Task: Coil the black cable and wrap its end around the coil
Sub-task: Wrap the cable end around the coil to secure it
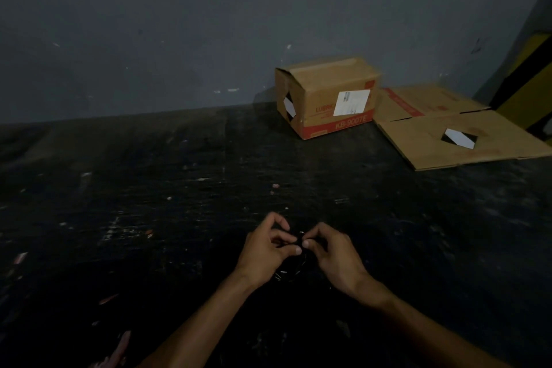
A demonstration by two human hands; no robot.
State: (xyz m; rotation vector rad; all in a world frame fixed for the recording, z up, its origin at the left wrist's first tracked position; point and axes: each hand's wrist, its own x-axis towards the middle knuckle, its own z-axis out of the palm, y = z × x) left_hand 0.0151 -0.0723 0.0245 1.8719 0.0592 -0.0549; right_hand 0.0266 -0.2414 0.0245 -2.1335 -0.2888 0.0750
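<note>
two hands meet over a dark tabletop [179,188]: left hand [265,251] and right hand [331,254] each pinch the cable [291,270], its coil hanging between and below them.

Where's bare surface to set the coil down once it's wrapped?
Left of the left hand, the dark table is bare to its edge. Also free between the hands and the cardboard box. Far right is crowded: box plus flattened cardboard.
</note>
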